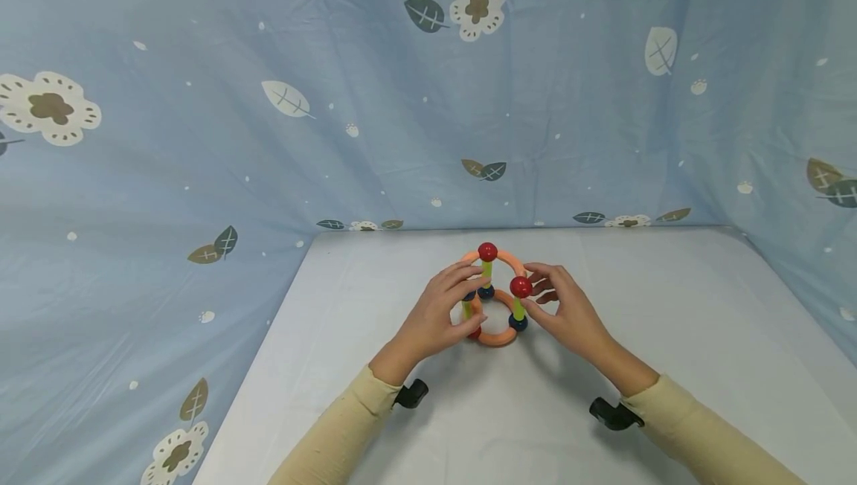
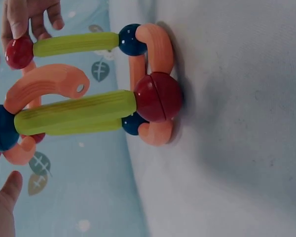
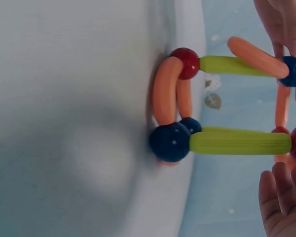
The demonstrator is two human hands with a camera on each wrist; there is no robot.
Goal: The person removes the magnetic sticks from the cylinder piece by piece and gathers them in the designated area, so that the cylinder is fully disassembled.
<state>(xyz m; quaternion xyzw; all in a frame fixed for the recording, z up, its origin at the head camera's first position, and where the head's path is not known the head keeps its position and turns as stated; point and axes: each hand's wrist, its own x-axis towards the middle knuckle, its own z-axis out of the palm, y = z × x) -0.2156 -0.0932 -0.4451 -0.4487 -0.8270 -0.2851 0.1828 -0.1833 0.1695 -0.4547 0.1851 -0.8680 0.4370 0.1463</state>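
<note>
A toy frame of green rods (image 2: 74, 104), curved orange pieces (image 1: 495, 338) and red and blue balls stands on the white table. My left hand (image 1: 438, 314) is around its left side, near the upper blue ball (image 3: 291, 71); its thumb (image 2: 11, 187) lies apart from that ball. From the blue ball a curved orange piece (image 2: 49, 81) slants, its holed end free. On the other side my right hand (image 1: 565, 314) is at the upper red ball (image 1: 521, 287). One of its digits touches that ball in the left wrist view, while fingers (image 3: 282, 187) extend loosely beside it.
White cloth covers the table (image 1: 535, 425), which meets a blue patterned curtain (image 1: 402, 98) at the back and sides. Another red ball (image 1: 487, 251) tops the rear rod. A black wrist mount (image 1: 411, 393) sits under each sleeve.
</note>
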